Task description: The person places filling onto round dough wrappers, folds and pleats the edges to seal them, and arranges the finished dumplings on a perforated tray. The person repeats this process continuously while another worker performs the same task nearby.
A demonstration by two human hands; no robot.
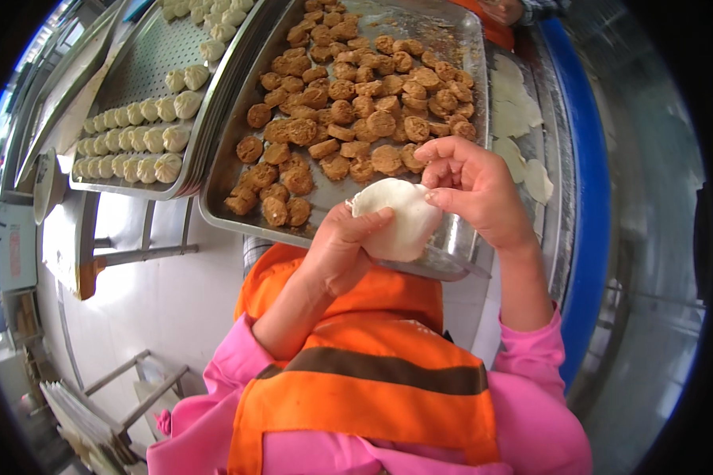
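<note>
A thin round dough wrapper (405,228) lies across my left hand (338,246), its thumb pressing on the near face. My right hand (475,193) is at the wrapper's upper right edge. Its thumb tip touches that edge and the index finger is raised apart from it; whether the curled fingers pinch the dough is unclear. Just beyond both hands, a large metal tray (255,228) holds many brown filling pieces (362,127), round and chunky. More flat dough wrappers (514,104) lie on the metal surface to the right of the tray.
To the left, stacked perforated trays (145,65) carry rows of pleated buns (154,139). A blue edge strip (582,196) runs along the right. Another person's hand (502,10) shows at the top. A metal rack (148,386) stands on the floor at lower left.
</note>
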